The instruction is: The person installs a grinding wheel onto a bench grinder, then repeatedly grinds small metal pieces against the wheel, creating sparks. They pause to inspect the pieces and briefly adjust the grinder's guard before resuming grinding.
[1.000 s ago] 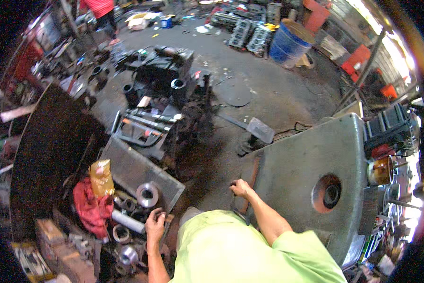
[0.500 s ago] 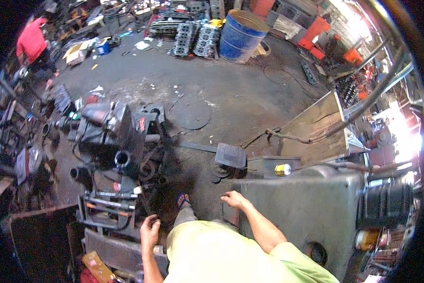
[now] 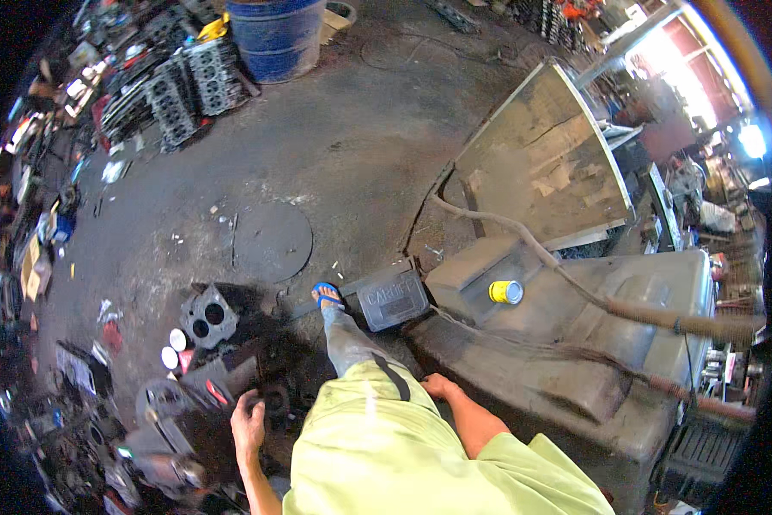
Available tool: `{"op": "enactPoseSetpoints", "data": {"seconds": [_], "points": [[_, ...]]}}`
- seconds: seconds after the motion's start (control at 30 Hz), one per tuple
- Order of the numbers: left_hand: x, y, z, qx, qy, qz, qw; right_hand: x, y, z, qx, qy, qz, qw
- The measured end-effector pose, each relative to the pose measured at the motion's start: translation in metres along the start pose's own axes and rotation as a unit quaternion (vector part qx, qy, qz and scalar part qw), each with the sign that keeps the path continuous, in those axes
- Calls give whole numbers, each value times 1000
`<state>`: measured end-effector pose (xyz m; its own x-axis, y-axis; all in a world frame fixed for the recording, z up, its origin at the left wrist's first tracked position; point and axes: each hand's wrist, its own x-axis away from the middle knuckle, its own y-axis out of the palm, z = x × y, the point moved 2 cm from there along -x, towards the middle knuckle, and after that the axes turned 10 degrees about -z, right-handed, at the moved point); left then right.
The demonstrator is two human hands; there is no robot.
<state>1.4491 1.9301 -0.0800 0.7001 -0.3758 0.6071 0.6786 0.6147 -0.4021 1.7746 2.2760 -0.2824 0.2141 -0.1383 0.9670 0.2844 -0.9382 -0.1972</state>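
Note:
My left hand (image 3: 249, 421) hangs at my left side with loosely bent fingers and nothing visible in it. It is nearest to the dark engine parts, beside a flanged metal casting (image 3: 208, 322) with two round bores. My right hand (image 3: 438, 386) is low at my right side, its back showing and its fingers loosely curled. I see nothing held in it. It is close to the edge of a large grey metal tank-like body (image 3: 592, 343); whether it touches is unclear. My foot in a blue sandal (image 3: 327, 295) is stepping forward beside a dark mud-flap-like plate (image 3: 393, 298).
A yellow-and-white can (image 3: 505, 292) lies by a grey box. Thick hoses (image 3: 566, 276) cross the grey body. A worn board (image 3: 545, 163) leans at the right. Cylinder heads (image 3: 171, 103) and a blue drum (image 3: 274, 39) stand far off. A round plate (image 3: 273, 241) lies on the floor.
I have stepped forward and the view has swung right. The drum and cylinder heads shift left; the board, plate and can come nearer. My right hand has lowered toward my side.

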Motion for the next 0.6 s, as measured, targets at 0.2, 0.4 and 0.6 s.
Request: {"op": "enactPoseSetpoints", "data": {"seconds": [0.2, 0.4, 0.6], "points": [[-76, -88, 50, 52, -53, 18, 997, -41, -103, -144, 49, -28, -25, 998], [-155, -164, 54, 126, -68, 122, 982, -56, -270, -377, 28, -185, 75, 979], [-243, -244, 40, 157, -153, 148, 964, -67, -333, -584, -4, -212, 51, 976]]}}
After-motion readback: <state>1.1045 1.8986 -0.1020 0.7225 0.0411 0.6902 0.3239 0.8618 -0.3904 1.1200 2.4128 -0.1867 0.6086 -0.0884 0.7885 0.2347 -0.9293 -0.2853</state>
